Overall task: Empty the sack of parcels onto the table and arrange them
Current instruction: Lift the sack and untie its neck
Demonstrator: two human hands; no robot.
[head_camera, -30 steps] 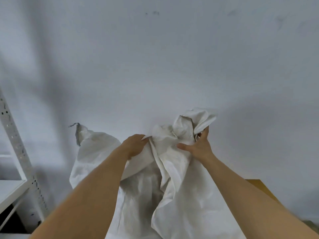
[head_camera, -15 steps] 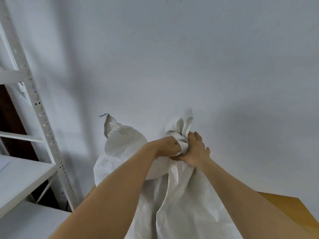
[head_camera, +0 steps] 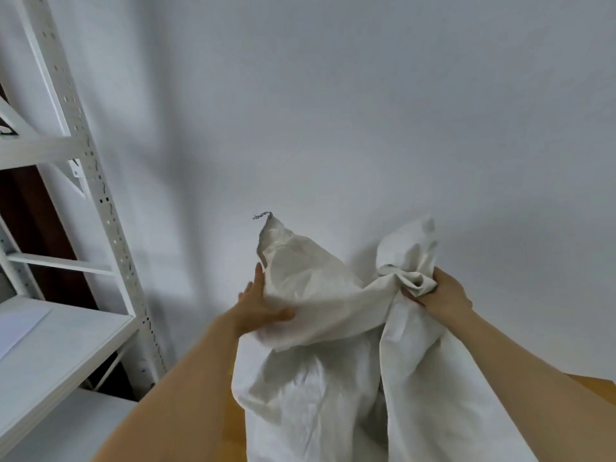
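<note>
1. Sack (head_camera: pixel 333 328), a crumpled white woven-plastic bag, is held up before the wall, right of the white metal shelving rack (head_camera: pixel 83 181); I use the sack as my landmark.
2. At the sack's left corner, my left hand (head_camera: pixel 258 310) has left the bunched neck it held half a second ago and now grips a fold, fingers extended.
3. At its right, my right hand (head_camera: pixel 440 293) stays clamped on the gathered neck.
4. Hands now well apart: I judge the mouth is being opened. No parcels visible; tan table (head_camera: pixel 593 386) peeks below.
</note>
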